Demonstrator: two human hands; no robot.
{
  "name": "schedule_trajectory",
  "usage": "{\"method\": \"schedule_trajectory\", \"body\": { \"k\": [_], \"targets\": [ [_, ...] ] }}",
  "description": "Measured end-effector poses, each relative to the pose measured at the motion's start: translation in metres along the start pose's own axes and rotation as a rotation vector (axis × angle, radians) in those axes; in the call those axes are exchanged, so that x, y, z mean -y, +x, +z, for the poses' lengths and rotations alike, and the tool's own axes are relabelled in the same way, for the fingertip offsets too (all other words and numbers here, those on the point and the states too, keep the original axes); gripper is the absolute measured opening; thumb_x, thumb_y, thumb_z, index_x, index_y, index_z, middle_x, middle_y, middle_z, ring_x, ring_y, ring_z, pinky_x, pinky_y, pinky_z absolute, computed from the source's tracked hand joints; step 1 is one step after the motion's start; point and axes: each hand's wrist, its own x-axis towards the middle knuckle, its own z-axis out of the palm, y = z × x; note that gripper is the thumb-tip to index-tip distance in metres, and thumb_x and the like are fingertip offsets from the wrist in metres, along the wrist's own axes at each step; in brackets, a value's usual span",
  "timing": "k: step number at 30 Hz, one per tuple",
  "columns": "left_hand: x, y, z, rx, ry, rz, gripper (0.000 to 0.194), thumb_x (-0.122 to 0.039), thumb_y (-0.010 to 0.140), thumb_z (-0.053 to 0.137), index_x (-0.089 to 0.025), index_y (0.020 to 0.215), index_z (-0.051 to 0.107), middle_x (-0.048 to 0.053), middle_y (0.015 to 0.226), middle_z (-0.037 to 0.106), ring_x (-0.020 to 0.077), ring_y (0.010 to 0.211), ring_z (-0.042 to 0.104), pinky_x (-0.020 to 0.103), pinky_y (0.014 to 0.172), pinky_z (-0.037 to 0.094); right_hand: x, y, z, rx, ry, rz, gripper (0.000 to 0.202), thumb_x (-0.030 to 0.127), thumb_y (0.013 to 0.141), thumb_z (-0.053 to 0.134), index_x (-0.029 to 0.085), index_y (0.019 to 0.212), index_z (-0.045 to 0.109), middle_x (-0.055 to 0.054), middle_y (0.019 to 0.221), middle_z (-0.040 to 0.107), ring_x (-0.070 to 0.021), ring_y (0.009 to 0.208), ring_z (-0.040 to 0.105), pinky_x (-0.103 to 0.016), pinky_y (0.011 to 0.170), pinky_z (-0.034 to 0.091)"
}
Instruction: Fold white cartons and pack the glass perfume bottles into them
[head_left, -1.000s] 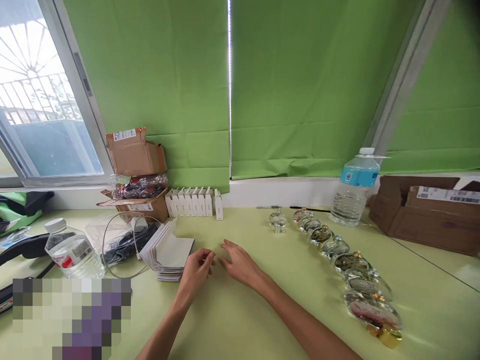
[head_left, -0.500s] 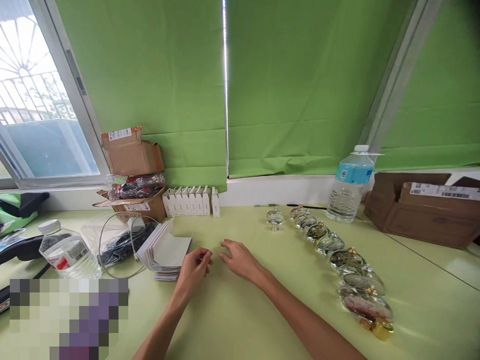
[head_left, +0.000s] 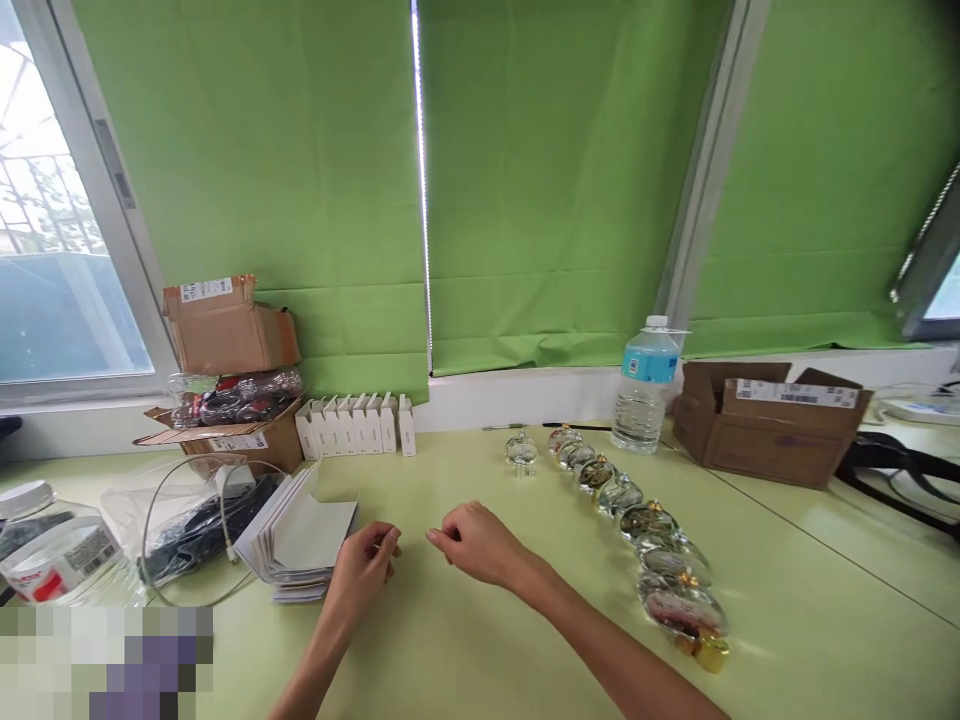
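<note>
Neighbouring white stack (head_left: pixel 309 540): left hand (head_left: pixel 364 565)

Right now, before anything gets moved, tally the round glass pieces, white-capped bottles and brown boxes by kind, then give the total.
Round glass pieces: 8 (7 in the row, 1 apart)
White-capped bottles: 2
Brown boxes: 3
Total: 13

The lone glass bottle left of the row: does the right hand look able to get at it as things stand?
Probably yes: nothing visible stands between the right hand and the lone glass bottle, and the bottle row lies further right.
</note>
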Motion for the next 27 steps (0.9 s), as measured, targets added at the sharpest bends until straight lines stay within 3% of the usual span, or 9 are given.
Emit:
{"method": "schedule_trajectory", "body": {
  "k": [3,6,9,16,21,27],
  "targets": [
    [-0.002,-0.002,0.002,0.004,0.051,0.004,0.042,-0.057,0.078,0.057,-0.016,0.081,0.062,0.003,0.07,0.063,0.0112,0.05,0.053,0.02,0.043,0.037,-0.009,-0.029,-0.004,0.053,0.006,-0.003,0.042,0.036,0.088,0.049,0.016,0.054,0.065,0.003,0.048,0.053,-0.0085,0.045,0.039,-0.022,0.05,0.027],
    [-0.005,-0.006,0.005,0.026,0.098,0.005,0.043,-0.059,0.079,0.055,-0.016,0.081,0.062,0.002,0.069,0.062,0.0112,0.049,0.051,0.021,0.044,0.037,-0.022,-0.058,0.005,0.15,0.038,-0.004,0.038,0.027,0.085,0.049,0.014,0.052,0.064,0.004,0.044,0.05,-0.0071,0.042,0.037,-0.021,0.048,0.025],
    [-0.006,-0.009,0.009,0.042,0.136,0.0,0.044,-0.06,0.078,0.054,-0.017,0.079,0.062,0.002,0.068,0.061,0.0122,0.049,0.051,0.023,0.046,0.038,-0.03,-0.074,0.018,0.123,0.024,0.007,0.035,0.023,0.084,0.048,0.015,0.054,0.064,0.004,0.045,0.054,-0.007,0.044,0.039,-0.021,0.049,0.026],
    [-0.007,-0.012,0.014,0.091,0.322,0.018,0.04,-0.058,0.083,0.05,-0.019,0.079,0.061,-0.001,0.063,0.057,0.013,0.052,0.049,0.022,0.049,0.037,-0.026,-0.08,0.024,0.031,-0.221,-0.005,0.032,0.031,0.085,0.049,0.019,0.062,0.068,-0.003,0.064,0.072,-0.0126,0.052,0.055,-0.026,0.052,0.025],
    [-0.015,-0.02,0.021,0.108,0.632,0.153,0.042,-0.054,0.089,0.04,-0.02,0.069,0.053,-0.004,0.055,0.044,0.0122,0.053,0.041,0.021,0.052,0.03,-0.025,-0.087,0.019,0.063,-0.261,-0.051,0.032,0.033,0.087,0.047,0.02,0.069,0.07,-0.005,0.073,0.074,-0.0181,0.063,0.065,-0.026,0.055,0.032],
    [-0.012,-0.029,0.036,0.123,0.841,0.283,0.044,-0.049,0.09,0.043,-0.02,0.057,0.045,-0.004,0.051,0.042,0.0114,0.05,0.037,0.023,0.051,0.028,-0.023,-0.094,0.016,0.066,-0.253,-0.094,0.03,0.034,0.088,0.046,0.019,0.079,0.07,-0.008,0.082,0.074,-0.0202,0.072,0.067,-0.027,0.064,0.04]
  ]
}}
